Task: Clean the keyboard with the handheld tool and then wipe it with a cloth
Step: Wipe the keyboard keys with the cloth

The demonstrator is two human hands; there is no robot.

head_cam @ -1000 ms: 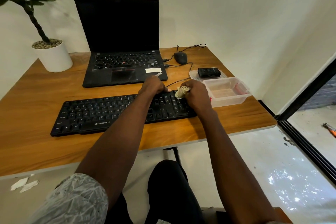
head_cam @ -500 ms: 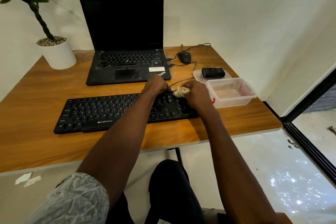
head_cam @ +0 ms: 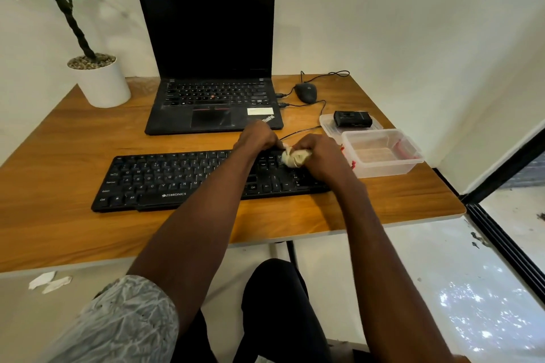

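Keyboard (head_cam: 188,178) on wooden desk (head_cam: 59,141) beside white wall (head_cam: 383,23), glass door (head_cam: 516,200).

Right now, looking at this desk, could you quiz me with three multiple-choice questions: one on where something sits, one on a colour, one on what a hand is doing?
1. Where is the clear plastic tub?
A. at the right end of the keyboard
B. beside the plant pot
C. on the laptop

2. What colour is the plant pot?
A. black
B. white
C. red

3. What is the right hand doing?
A. lying flat and empty
B. holding the mouse
C. gripping a bunched cloth on the keys

Answers:
1 A: the clear plastic tub stands on the table just past the right end of the keyboard.
2 B: the plant pot is plain white.
3 C: the right hand has its fingers curled round a pale cloth pressed on the keys.
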